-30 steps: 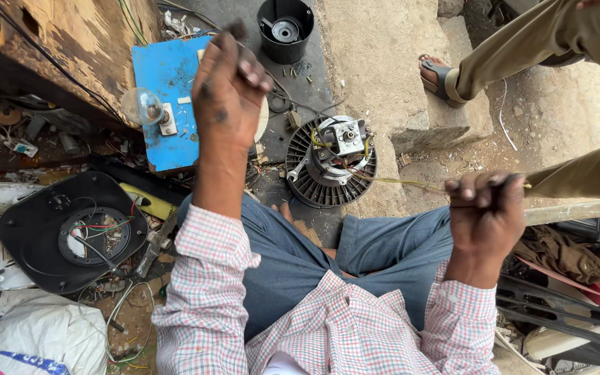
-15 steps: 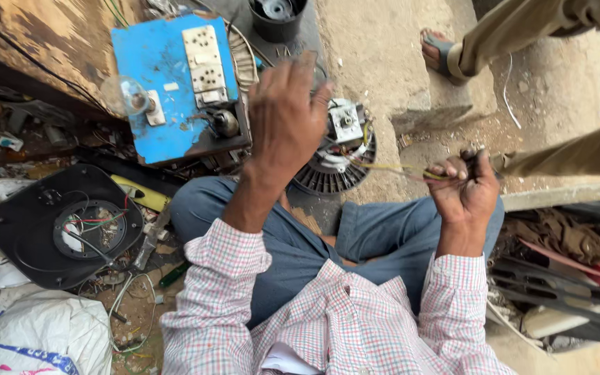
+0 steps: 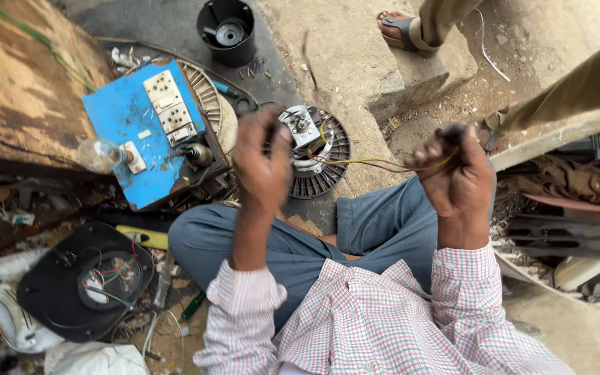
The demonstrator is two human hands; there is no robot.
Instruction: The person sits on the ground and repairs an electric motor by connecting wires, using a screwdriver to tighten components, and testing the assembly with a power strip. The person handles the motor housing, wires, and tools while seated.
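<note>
Head view shows your left hand (image 3: 264, 163) has come down from its raised reach and now hangs half-curled above the fan motor (image 3: 312, 149), whether it pinches anything you cannot tell. Your right hand (image 3: 458, 173) stays clenched on the yellow wire (image 3: 369, 162), pulled taut from the motor on the ground beyond your knees; the strand is being drawn out.

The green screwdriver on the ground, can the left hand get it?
Probably yes. The green screwdriver lies just beside the left elbow, uncovered, and the left hand looks free. The arm would only need to drop down past the knee.
</note>
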